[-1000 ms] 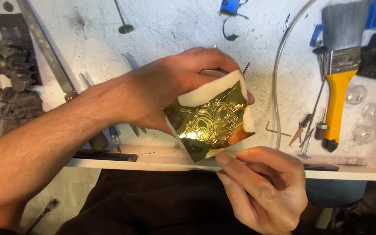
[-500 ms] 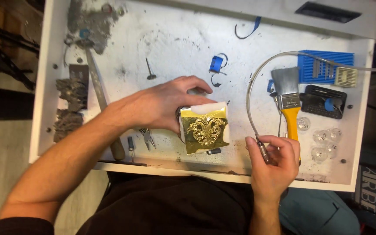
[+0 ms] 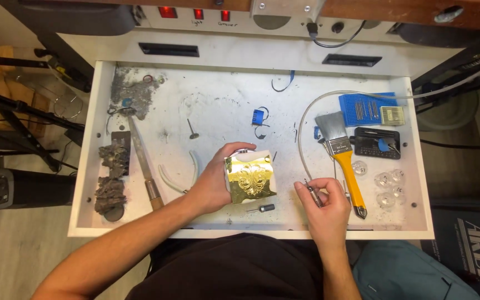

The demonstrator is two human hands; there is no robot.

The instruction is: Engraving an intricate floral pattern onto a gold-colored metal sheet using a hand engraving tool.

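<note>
My left hand (image 3: pixel 213 183) grips a white block faced with a gold embossed metal sheet (image 3: pixel 250 179), holding it tilted over the white tray (image 3: pixel 223 105). My right hand (image 3: pixel 323 203) sits to the right of the block and pinches a thin metal tool (image 3: pixel 312 193) joined to a clear hose (image 3: pixel 302 133). A small dark bit (image 3: pixel 261 209) lies on the tray just below the block, between the two hands.
A yellow-handled flat brush (image 3: pixel 343 158) lies right of my right hand. Beyond it are clear round pieces (image 3: pixel 387 186), a black case (image 3: pixel 376 143) and a blue bit holder (image 3: pixel 369 109). A long file (image 3: pixel 141 161) and dark lumps (image 3: pixel 111 178) lie at the left.
The view has pulled back and up from a close look at the block. The block now sits lower on the tray, and my right hand has moved away from it to the right.
</note>
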